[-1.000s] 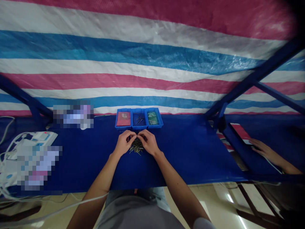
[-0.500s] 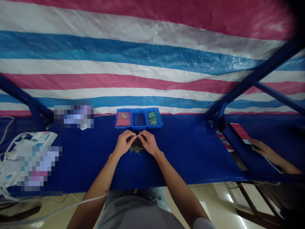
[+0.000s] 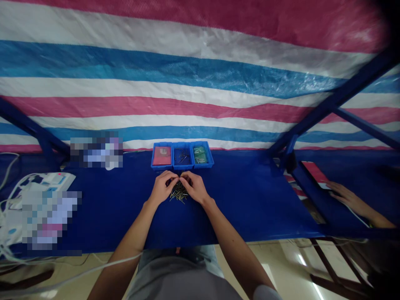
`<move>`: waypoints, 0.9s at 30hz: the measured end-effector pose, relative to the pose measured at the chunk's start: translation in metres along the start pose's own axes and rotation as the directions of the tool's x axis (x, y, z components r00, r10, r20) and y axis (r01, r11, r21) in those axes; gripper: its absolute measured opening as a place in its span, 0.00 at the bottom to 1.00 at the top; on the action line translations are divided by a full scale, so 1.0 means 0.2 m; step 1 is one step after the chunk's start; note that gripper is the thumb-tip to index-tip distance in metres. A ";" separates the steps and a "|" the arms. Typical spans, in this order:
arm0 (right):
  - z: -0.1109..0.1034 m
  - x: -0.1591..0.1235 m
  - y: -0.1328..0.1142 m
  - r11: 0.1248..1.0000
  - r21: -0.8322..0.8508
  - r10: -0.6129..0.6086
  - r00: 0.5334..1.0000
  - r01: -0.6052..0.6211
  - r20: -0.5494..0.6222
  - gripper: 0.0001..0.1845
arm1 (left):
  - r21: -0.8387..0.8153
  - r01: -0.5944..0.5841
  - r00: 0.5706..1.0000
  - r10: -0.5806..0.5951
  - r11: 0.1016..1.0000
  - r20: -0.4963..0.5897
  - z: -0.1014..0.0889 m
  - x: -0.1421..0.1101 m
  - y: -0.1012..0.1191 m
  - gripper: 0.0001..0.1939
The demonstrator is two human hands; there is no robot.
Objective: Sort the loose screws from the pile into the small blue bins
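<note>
My left hand (image 3: pixel 162 187) and my right hand (image 3: pixel 195 186) meet fingertip to fingertip over a small pile of thin metal pins (image 3: pixel 179 194) on the blue table (image 3: pixel 250 200). Both hands are closed in a pinch. Between the fingertips there seems to be one thin pin, too small to make out clearly. Just behind the hands stand three blue bins in a row: the left bin (image 3: pixel 161 156) holds something red, the middle bin (image 3: pixel 183 156) holds dark pins, the right bin (image 3: pixel 200 155) holds greenish parts.
White devices with cables (image 3: pixel 34 196) lie at the table's left end. A striped tarp (image 3: pixel 187 83) hangs behind. At the right, beyond a blue frame post (image 3: pixel 290 146), another person's hand (image 3: pixel 343 193) rests on a neighbouring table near a red sheet (image 3: pixel 315 171).
My fingertips have drawn slightly closer together over the pile. Everything else is as before.
</note>
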State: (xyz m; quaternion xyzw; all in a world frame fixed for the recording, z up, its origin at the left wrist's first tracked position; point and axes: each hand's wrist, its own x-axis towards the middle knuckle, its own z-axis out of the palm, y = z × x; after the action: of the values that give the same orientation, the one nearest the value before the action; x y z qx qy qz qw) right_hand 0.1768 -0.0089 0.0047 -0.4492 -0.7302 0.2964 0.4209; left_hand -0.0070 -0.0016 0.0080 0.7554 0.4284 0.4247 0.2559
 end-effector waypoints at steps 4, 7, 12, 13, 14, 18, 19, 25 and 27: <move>0.00 0.00 0.00 1.000 -0.011 -0.021 1.000 0.021 -0.016 0.12 | 0.035 0.019 1.000 -0.019 0.999 -0.005 0.00 0.00 -0.01 0.12; 0.00 0.00 0.01 0.999 -0.016 -0.033 0.999 0.032 -0.026 0.12 | 0.042 0.013 1.000 -0.013 0.999 -0.006 0.00 0.00 -0.01 0.12; 0.01 0.00 0.02 0.999 -0.029 -0.040 0.999 0.039 -0.019 0.12 | 0.041 0.013 1.000 -0.013 0.999 -0.001 0.01 -0.01 -0.01 0.11; 0.01 0.00 0.02 0.999 -0.035 -0.040 0.999 0.040 -0.016 0.12 | 0.041 0.015 1.000 -0.015 0.999 -0.001 0.01 -0.01 -0.01 0.10; 0.00 0.00 0.02 0.998 -0.040 -0.040 0.999 0.040 -0.013 0.12 | 0.042 0.016 1.000 -0.016 0.999 0.001 0.01 -0.01 -0.01 0.10; 0.00 0.00 0.01 0.997 -0.063 -0.040 0.999 0.041 0.008 0.14 | 0.041 0.013 1.000 -0.013 0.999 -0.003 0.01 -0.01 -0.02 0.10; 0.00 0.00 0.01 0.997 -0.068 -0.039 0.999 0.040 0.014 0.15 | 0.038 0.010 1.000 -0.010 0.999 -0.005 0.01 -0.01 -0.02 0.10; 0.01 0.00 0.03 0.986 -0.166 -0.020 0.999 0.026 0.035 0.21 | 0.022 -0.025 1.000 0.025 0.999 -0.016 0.01 0.00 -0.02 0.09; 0.01 0.00 0.04 0.980 -0.197 -0.011 1.000 0.017 0.029 0.21 | 0.021 -0.023 1.000 0.024 0.999 -0.013 0.01 0.00 -0.02 0.09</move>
State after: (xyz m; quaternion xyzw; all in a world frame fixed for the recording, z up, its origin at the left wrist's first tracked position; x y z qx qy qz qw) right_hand 0.1778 -0.0062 -0.0037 -0.4794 -0.7649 0.2257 0.3662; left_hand -0.0062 -0.0008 0.0037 0.7602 0.4257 0.4282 0.2399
